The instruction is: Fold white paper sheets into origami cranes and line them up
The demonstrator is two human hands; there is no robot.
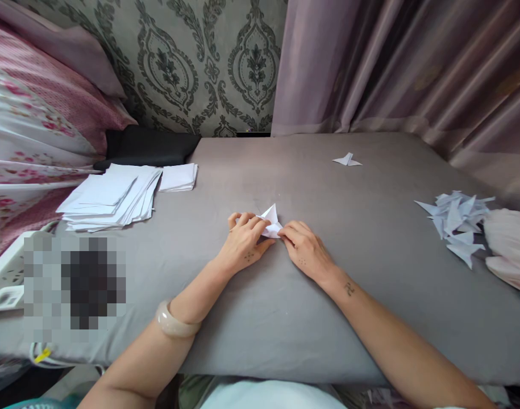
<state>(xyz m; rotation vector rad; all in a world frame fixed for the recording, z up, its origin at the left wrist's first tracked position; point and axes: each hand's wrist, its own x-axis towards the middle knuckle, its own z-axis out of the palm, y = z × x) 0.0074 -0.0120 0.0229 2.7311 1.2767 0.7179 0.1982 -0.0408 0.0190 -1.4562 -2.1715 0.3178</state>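
Note:
A small piece of folded white paper (271, 226) lies on the grey cloth surface in front of me, one pointed flap standing up at its far side. My left hand (246, 238) has its thumb and fingers closed on the left part of the paper and covers some of it. From the right, my right hand (306, 248) pinches the near right corner between thumb and fingertips. The fold's underside is hidden.
Stacked white sheets (110, 196) lie at the left, beside a smaller paper stack (178, 177). One folded paper figure (347, 160) rests at the back; a pile of folded paper figures (456, 218) is at the right, near bunched pale cloth (509, 241). A white power strip (8, 264) sits far left.

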